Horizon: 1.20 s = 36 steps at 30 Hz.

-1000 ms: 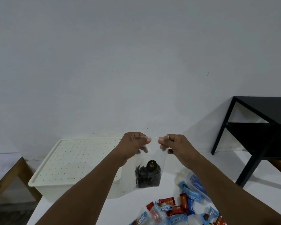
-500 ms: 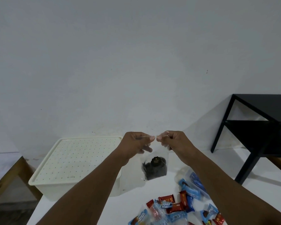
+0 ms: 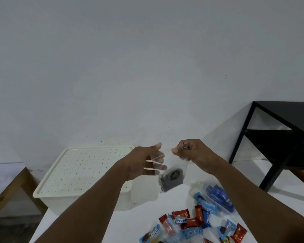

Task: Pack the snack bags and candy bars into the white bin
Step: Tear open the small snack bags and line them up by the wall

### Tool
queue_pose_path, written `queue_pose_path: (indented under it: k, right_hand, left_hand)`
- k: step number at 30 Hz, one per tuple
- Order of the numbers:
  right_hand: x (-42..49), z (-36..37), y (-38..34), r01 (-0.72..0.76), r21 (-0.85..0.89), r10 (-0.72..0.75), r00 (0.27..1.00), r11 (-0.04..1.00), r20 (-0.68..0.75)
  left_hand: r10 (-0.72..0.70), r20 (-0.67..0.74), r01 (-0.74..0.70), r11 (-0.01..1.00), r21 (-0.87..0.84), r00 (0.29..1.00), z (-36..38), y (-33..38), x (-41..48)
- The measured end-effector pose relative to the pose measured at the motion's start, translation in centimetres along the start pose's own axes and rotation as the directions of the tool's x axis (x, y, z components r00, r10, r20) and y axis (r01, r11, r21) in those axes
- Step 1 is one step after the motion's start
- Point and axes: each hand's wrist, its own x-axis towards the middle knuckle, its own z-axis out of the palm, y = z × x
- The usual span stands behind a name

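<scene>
Clear plastic bag with dark pieces inside: hanging in the air above the white desk, between the two hands and a little lower, just right of the bin; blurred, with the dark pieces gathered at the bottom.
Right hand: clamped on the top edge of the bag, thumb against curled fingers, carrying it.
Left hand: fingers apart and nearly straight, spread at the left side of the bag; blurred, so cannot tell if touching the plastic.
White plastic bin: standing on the far left part of the desk, closed by a white lid with rows of small dots.
Pile of red and blue candy bars and snack packets: lying loose on the near part of the desk, beside the right forearm, apart from the bin.
Blue packet in clear wrap: lying on the desk just behind the pile, toward the right.
Black metal side table with a lower shelf: standing at the right, beyond the desk.
Wooden bench frame: at the left, lower than the desk.
Pale grey wall: filling the upper part of the view.
</scene>
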Motion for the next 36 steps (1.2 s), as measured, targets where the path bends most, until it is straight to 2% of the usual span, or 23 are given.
queue_pose_path:
  k: [3,6,9,14,16,18,19,21,22,25,30,32,36]
  right_hand:
    - [0.0,-0.3,-0.7,-0.039,-0.044,0.040,0.999,0.998,0.027]
    - [-0.3,-0.3,-1.0,-0.024,-0.004,0.024,1.000,1.000,0.008]
    - [-0.5,0.0,-0.4,-0.006,-0.003,0.006,0.998,1.000,-0.064]
    - [-0.8,0.3,0.3,0.010,-0.181,-0.037,0.989,0.983,-0.144]
    - [-0.7,0.6,0.8,-0.016,-0.216,-0.040,0.967,0.976,-0.252]
    - [-0.7,1.5,1.3,-0.122,-0.030,0.098,0.898,0.992,-0.429]
    - [-0.8,2.0,1.4,-0.168,0.122,0.206,0.867,0.978,-0.454]
    - [-1.0,3.2,1.5,-0.236,0.348,0.355,0.874,0.908,-0.333]
    - [-1.2,3.8,1.5,-0.245,0.386,0.358,0.898,0.889,-0.254]
    - [-1.1,4.5,1.6,-0.167,0.363,0.242,0.955,0.917,-0.170]
    - [-0.7,4.0,2.2,-0.124,0.371,0.185,0.974,0.920,-0.131]
    - [-0.7,3.9,2.5,-0.120,0.385,0.187,0.972,0.915,-0.141]
    - [-0.7,3.4,3.4,-0.168,0.467,0.298,0.929,0.868,-0.220]
  left_hand:
    - [-0.039,0.058,0.041,0.999,-0.026,0.998,0.1,-0.2,-0.1]
    - [-0.051,0.139,0.065,0.993,-0.094,0.989,0.4,-0.2,-0.1]
    - [-0.056,0.184,0.065,0.997,-0.044,0.981,1.1,-0.2,0.3]
    - [-0.020,0.101,0.019,1.000,0.012,0.995,1.8,-1.0,1.2]
    - [0.033,0.044,-0.033,0.999,-0.009,0.998,1.7,-1.3,1.5]
    - [0.098,-0.010,-0.098,0.995,-0.020,0.995,1.7,-1.7,1.7]
    - [0.127,-0.029,-0.128,0.992,-0.006,0.991,1.8,-1.8,1.7]
    - [0.171,-0.050,-0.169,0.985,0.043,0.984,2.1,-2.2,1.8]
    - [0.188,-0.054,-0.185,0.981,0.063,0.981,2.3,-2.4,1.8]
    - [0.224,-0.085,-0.219,0.973,0.065,0.971,2.6,-2.8,1.9]
    - [0.180,-0.065,-0.183,0.982,-0.055,0.982,2.3,-3.2,2.1]
    - [0.166,-0.069,-0.170,0.984,-0.056,0.984,2.4,-3.3,2.6]
    - [0.168,-0.118,-0.168,0.986,0.013,0.979,3.5,-3.7,4.1]
